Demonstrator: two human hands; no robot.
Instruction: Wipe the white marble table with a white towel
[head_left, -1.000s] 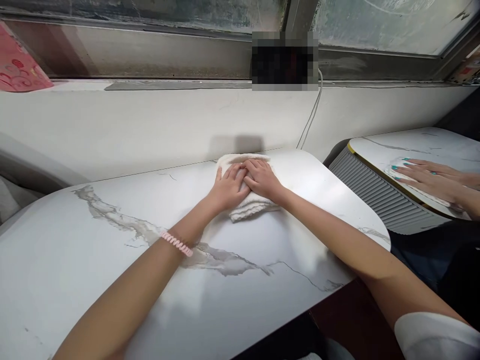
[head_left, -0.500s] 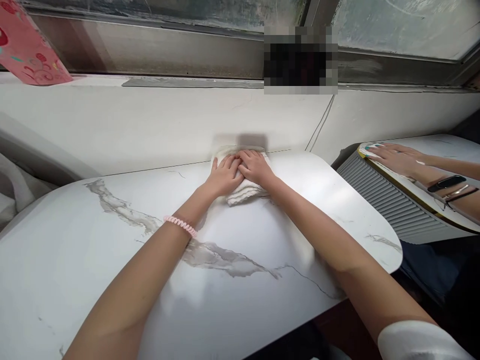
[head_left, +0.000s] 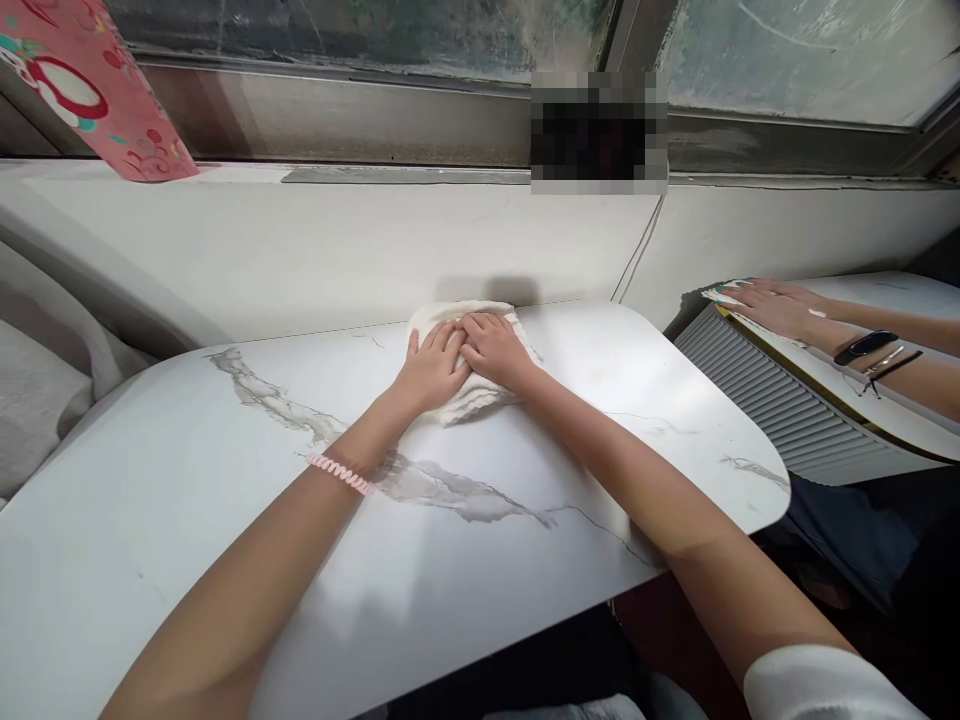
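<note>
A folded white cloth (head_left: 480, 402) lies on the white marble-patterned tabletop (head_left: 465, 580), close to its far edge by the wall. My left hand (head_left: 431, 372) rests flat on the cloth, fingers stretched forward and slightly spread. Beside it, my right hand (head_left: 495, 348) also lies flat on the cloth, its fingertips touching or overlapping the left fingers. Neither hand is wrapped round the cloth. Part of the cloth is hidden under both palms. A pink coil band (head_left: 340, 473) circles my left wrist.
To the right, another person's hands (head_left: 780, 308) lie on a cloth on a second table with a ribbed side (head_left: 772, 370). A pink patterned bag or box (head_left: 127, 110) stands on the window sill. Grey fabric (head_left: 45, 370) is at left. Thin cords (head_left: 641, 245) hang along the wall.
Both my hands and the cloth have shifted a little left and toward me across the tabletop. The other person's hands have moved slightly left. The camera view has shifted too.
</note>
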